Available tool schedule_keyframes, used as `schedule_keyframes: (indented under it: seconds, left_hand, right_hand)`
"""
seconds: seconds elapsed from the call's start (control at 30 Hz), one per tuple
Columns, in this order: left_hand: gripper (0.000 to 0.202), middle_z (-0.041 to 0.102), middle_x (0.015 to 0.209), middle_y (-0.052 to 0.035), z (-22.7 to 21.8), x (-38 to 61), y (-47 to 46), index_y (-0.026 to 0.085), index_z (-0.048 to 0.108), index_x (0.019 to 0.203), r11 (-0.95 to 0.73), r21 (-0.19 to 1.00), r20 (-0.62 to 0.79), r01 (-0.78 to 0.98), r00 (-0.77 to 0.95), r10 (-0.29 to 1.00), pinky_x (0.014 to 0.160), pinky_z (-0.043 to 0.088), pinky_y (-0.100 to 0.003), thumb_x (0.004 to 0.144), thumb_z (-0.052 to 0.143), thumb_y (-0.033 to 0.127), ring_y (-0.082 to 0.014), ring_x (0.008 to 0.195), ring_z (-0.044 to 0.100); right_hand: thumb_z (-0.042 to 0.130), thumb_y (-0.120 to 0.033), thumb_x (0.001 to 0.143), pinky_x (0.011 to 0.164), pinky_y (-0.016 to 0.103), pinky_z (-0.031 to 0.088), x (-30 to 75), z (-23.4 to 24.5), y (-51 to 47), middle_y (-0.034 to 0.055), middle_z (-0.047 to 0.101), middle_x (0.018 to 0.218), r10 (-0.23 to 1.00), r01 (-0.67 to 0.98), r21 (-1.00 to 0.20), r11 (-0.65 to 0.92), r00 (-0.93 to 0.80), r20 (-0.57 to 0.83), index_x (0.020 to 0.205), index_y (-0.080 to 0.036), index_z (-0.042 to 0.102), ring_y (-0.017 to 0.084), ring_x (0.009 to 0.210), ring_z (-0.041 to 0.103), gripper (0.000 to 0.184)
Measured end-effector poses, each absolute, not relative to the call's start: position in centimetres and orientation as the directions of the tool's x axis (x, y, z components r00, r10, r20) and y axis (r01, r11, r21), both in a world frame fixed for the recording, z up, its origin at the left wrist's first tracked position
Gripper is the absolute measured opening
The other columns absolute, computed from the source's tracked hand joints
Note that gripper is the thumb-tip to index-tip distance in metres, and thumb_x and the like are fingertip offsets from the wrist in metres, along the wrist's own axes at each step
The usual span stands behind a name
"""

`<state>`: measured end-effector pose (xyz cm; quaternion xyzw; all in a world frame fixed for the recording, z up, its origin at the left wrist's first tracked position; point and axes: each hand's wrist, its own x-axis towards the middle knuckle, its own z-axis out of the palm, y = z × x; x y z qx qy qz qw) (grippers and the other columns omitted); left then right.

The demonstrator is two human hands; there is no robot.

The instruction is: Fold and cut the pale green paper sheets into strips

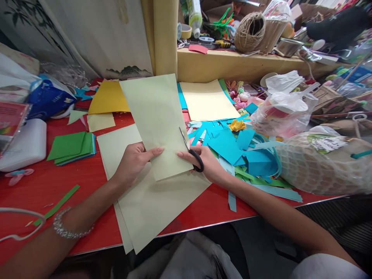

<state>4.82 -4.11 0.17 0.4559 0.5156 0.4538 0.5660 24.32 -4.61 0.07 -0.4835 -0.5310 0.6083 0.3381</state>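
My left hand (134, 159) grips the left edge of a pale green paper sheet (158, 116), thumb on top, holding it up off the red table (78, 182). My right hand (205, 162) holds the sheet's right edge and also black-handled scissors (192, 153), whose blades point up along the paper's right side. More pale green sheets (151, 205) lie flat beneath, overhanging the table's front edge.
A heap of blue and green paper scraps (238, 151) lies right of my right hand. Folded green squares (71, 147) sit at left, yellow paper (109, 99) and a cream sheet (207, 100) behind. Plastic bags (314, 162) crowd the right; a twine ball (250, 33) stands on the shelf.
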Motion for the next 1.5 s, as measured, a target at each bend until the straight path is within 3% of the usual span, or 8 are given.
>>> schedule_keyframes:
  seconds: [0.2,0.47,1.03,1.5]
  left_hand:
    - [0.030,0.074,0.090,-0.0083,0.21,4.91,-4.17,0.017,0.073,0.083,0.188,0.982,-0.186,-0.023,0.072,0.980,0.071,0.056,-0.035,0.061,0.078,0.036,-0.0257,0.083,0.068]
    - [0.024,0.074,0.086,-0.0078,0.17,5.00,-4.30,0.019,0.073,0.078,0.197,0.980,-0.198,0.011,0.069,0.978,0.066,0.057,-0.034,0.061,0.077,0.035,-0.0255,0.077,0.069]
    - [0.025,0.074,0.089,-0.0060,0.02,5.16,-4.70,0.020,0.073,0.089,0.180,0.984,-0.179,0.003,0.156,0.971,0.070,0.056,-0.032,0.067,0.074,0.033,-0.0227,0.079,0.068]
    - [0.025,0.074,0.091,-0.0042,0.28,5.28,-4.96,0.020,0.073,0.092,0.191,0.981,-0.196,0.042,0.193,0.962,0.071,0.056,-0.029,0.069,0.073,0.031,-0.0214,0.082,0.069]
  right_hand:
    - [0.068,-0.054,0.069,0.039,0.019,0.031,24.54,0.00,-4.43,-0.0061,0.039,0.050,0.942,0.141,-0.979,-0.151,-0.281,-0.185,0.055,-0.018,0.045,0.006,0.044,0.041,0.045]
    - [0.066,-0.056,0.070,0.039,0.021,0.025,24.63,-0.21,-4.39,-0.0064,0.036,0.049,0.948,0.162,-0.979,-0.127,-0.269,-0.167,0.054,-0.019,0.041,0.006,0.043,0.037,0.047]
    - [0.066,-0.058,0.069,0.046,0.024,0.023,24.58,-0.25,-4.39,-0.0055,0.032,0.057,0.960,0.139,-0.987,-0.077,-0.258,-0.111,0.056,-0.020,0.033,0.007,0.051,0.030,0.052]
    - [0.067,-0.052,0.072,0.046,0.024,0.022,24.70,-0.28,-4.22,-0.0051,0.033,0.057,0.960,0.101,-0.992,-0.075,-0.263,-0.099,0.057,-0.019,0.037,0.007,0.051,0.031,0.047]
